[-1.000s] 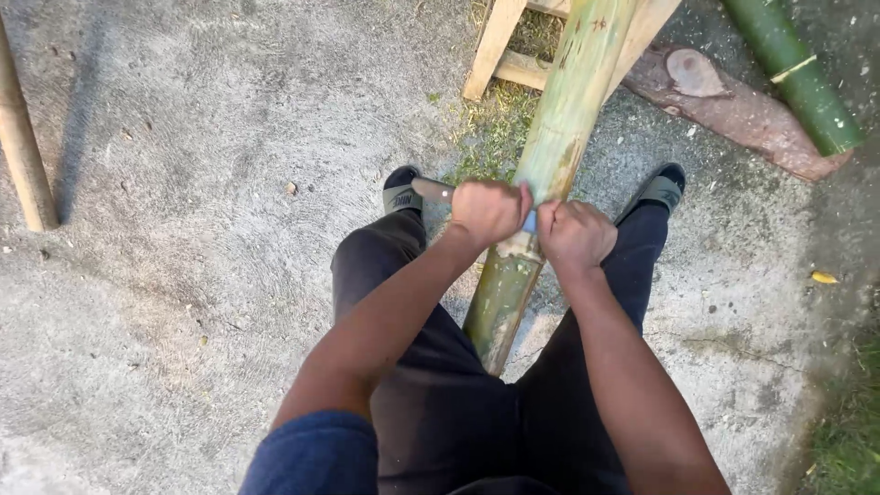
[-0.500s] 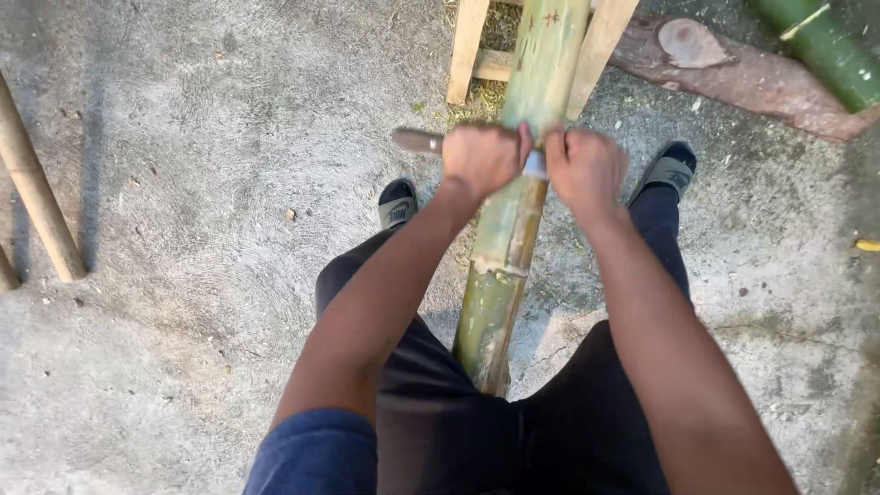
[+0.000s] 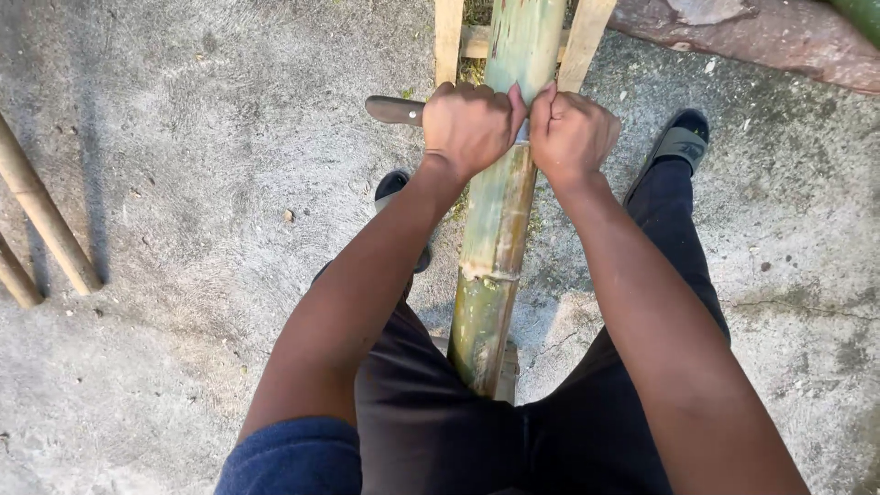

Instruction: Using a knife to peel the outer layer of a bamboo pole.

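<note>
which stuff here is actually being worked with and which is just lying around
In use:
left hand
right hand
knife across the pole
green bamboo pole
wooden frame under it

Lying about:
log
thin poles

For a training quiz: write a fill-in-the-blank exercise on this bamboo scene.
1. Both hands grip a knife laid across a green ____ pole.
2. The knife's dark handle sticks out past the ____ hand.
3. The pole runs between the person's ____.
4. The ground is bare ____.

Missing words: bamboo; left; legs; concrete. The right hand is closed on the other end.
</note>
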